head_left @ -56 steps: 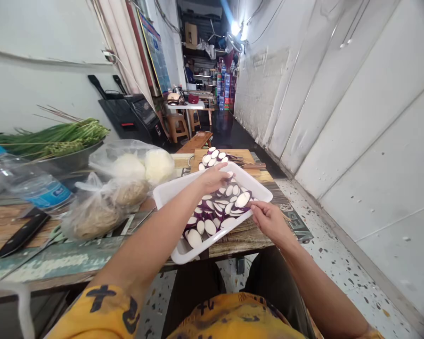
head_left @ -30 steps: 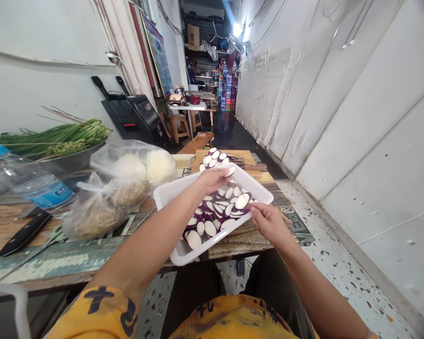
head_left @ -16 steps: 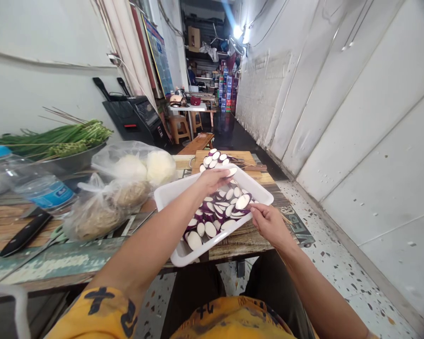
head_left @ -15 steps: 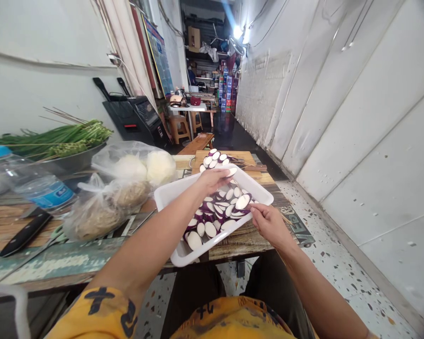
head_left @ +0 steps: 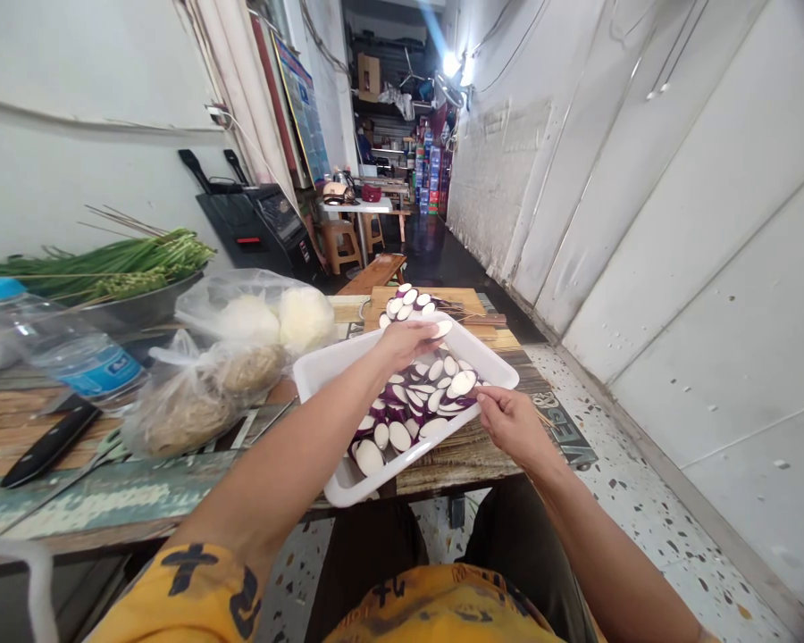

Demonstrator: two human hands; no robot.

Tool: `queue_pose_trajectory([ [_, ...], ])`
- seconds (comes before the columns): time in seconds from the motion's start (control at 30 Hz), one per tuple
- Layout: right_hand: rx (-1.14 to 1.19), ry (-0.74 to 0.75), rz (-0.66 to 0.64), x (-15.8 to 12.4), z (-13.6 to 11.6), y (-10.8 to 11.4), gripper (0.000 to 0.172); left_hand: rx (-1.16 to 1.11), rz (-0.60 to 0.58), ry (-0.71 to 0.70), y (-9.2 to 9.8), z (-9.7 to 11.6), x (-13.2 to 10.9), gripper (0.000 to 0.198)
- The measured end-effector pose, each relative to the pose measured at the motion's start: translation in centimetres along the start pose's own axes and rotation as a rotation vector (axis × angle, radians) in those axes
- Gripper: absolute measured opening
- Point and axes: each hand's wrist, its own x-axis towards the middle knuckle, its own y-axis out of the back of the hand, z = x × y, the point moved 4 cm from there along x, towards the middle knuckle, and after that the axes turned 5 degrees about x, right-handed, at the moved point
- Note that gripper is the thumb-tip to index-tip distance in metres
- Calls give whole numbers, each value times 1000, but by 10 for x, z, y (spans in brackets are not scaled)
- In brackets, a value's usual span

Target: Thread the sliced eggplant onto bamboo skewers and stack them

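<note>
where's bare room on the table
Bare strips: between the tray and the near edge of the table, by the right hand, and in front of the tied bag. Crowded: left side with bottle and knife; cutting board with eggplant slices.

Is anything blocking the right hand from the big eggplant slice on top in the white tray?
Nothing visible: the right hand reaches over the near rim of the white tray, right beside the big eggplant slice. The left hand, with another slice, is farther back, not between them.
</note>
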Motion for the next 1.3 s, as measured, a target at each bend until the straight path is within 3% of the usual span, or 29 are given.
queue_pose_trajectory([
  [0.77,17,-9,33,5,-3,-3,29,35,-37,3,-12,-2,-11,4],
  [1.03,29,15,55,5,-3,-3,32,18,-94,50,-13,-5,-9,1],
  [1.3,-47,43,77,7,-7,-4,33,-37,-92,161,-18,-8,-14,10],
])
